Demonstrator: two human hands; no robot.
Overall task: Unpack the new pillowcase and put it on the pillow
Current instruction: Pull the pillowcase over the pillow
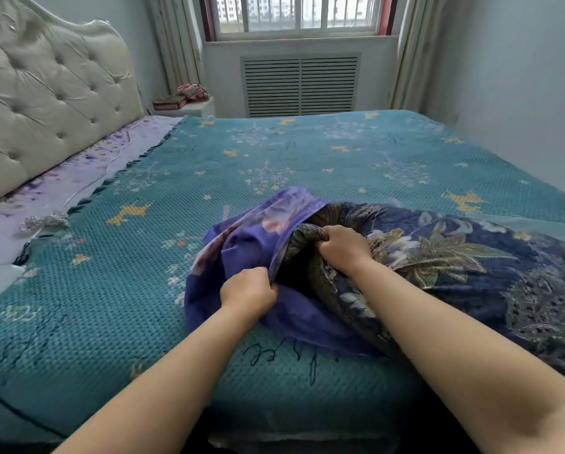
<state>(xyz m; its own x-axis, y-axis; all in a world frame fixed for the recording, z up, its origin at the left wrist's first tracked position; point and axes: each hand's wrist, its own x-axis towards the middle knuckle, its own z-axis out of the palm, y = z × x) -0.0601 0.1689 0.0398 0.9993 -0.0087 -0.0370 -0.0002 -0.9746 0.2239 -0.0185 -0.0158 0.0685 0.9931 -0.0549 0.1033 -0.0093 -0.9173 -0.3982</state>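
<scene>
Teal and knobbly, the bedspread (274, 149) covers the bed you are leaning over, and the work lies on its near right part. Your pillow (471, 267), in a dark navy cover with gold leaves and pale flowers, stretches from the middle of the bed off to the right edge of view. Its left end sits at the mouth of the purple flowered pillowcase (251, 234), which lies crumpled just left of it, with part of its fabric running under the pillow's near side. Your right hand (343, 245) is a fist, fingers curled tight round a bunched corner of the pillow at that mouth. Your left hand (248, 290) grips the pillowcase's edge, fingers curled and pinching the hem just beside the dark opening. The two hands are near each other, not touching.

Farther out, a lilac sheet (78, 178) shows along the bed's left side, below the cream tufted headboard (45, 93). A small nightstand (189, 108) stands in the corner, and a slatted radiator cover (301, 85) sits beneath the barred window (294, 11).
</scene>
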